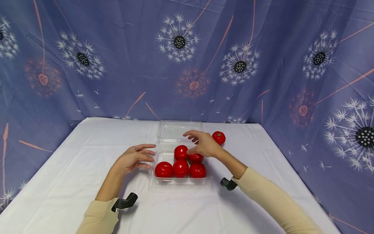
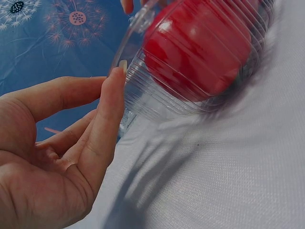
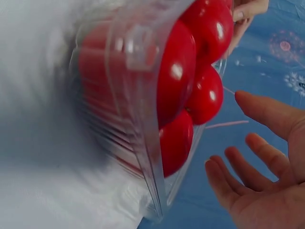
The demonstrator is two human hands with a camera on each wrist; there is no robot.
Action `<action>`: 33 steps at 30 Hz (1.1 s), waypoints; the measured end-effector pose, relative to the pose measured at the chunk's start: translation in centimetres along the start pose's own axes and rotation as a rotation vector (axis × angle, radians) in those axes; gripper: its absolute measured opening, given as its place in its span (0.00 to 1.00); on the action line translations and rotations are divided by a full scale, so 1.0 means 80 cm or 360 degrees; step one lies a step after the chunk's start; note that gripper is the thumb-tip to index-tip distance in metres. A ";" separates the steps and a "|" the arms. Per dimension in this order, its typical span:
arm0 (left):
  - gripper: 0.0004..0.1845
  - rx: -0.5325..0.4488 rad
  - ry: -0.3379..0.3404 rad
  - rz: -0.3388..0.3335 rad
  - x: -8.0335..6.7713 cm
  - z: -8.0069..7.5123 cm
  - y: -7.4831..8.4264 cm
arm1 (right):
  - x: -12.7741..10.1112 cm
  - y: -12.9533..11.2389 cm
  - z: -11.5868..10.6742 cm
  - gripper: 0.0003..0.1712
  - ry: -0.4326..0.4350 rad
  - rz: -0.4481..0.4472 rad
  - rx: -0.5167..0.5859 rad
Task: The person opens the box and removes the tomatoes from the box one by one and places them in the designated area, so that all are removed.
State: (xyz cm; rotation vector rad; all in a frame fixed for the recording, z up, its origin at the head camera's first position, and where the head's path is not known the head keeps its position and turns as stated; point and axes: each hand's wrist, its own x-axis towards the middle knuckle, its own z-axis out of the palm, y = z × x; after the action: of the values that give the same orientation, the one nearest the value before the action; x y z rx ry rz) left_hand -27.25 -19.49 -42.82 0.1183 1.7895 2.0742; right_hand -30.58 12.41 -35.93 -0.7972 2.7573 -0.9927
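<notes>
Left hand: the left hand point(image 1: 133, 159) hangs beside the container's left wall, fingers loosely extended and parted, with hold of nothing; whether a fingertip brushes the rim, I cannot tell
Right hand: the right hand point(image 1: 206, 145) hovers over the far right part of the container, fingers spread and slightly bent, gripping nothing; the right wrist view shows a gap between it and the fruit
Clear container: the clear container point(image 1: 181, 180) sits between the two hands, its ribbed wall facing the left fingertips
Packed tomatoes: five red tomatoes point(image 1: 180, 168) are inside, three in the row nearer the person and two in the row beneath the right hand
Loose tomato: one lone tomato point(image 1: 218, 138) with a green top rests on the white cloth point(image 1: 251, 152), just beyond and to the right of the right hand
Lid: the lid point(image 1: 172, 132) lies open beyond the right hand's fingers
Packing progress: mostly done, I judge; what seems left is the lone tomato and closing the lid
Labels and writing: no brand, label or lettering is readable around either hand
</notes>
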 end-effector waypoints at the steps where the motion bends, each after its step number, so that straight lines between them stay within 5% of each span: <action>1: 0.37 0.0002 -0.0002 0.0000 0.000 0.001 0.000 | 0.001 0.000 0.002 0.36 -0.0009 -0.0011 -0.0008; 33: 0.36 0.0001 0.0026 -0.0020 0.002 0.001 0.000 | 0.006 0.005 0.030 0.38 -0.0119 -0.0017 -0.0118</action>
State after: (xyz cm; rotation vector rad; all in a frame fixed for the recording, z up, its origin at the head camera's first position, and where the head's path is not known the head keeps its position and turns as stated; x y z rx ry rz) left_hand -27.42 -19.38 -42.81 0.0904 1.7965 2.0716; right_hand -30.52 11.05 -38.01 -0.8428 2.7431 -0.8483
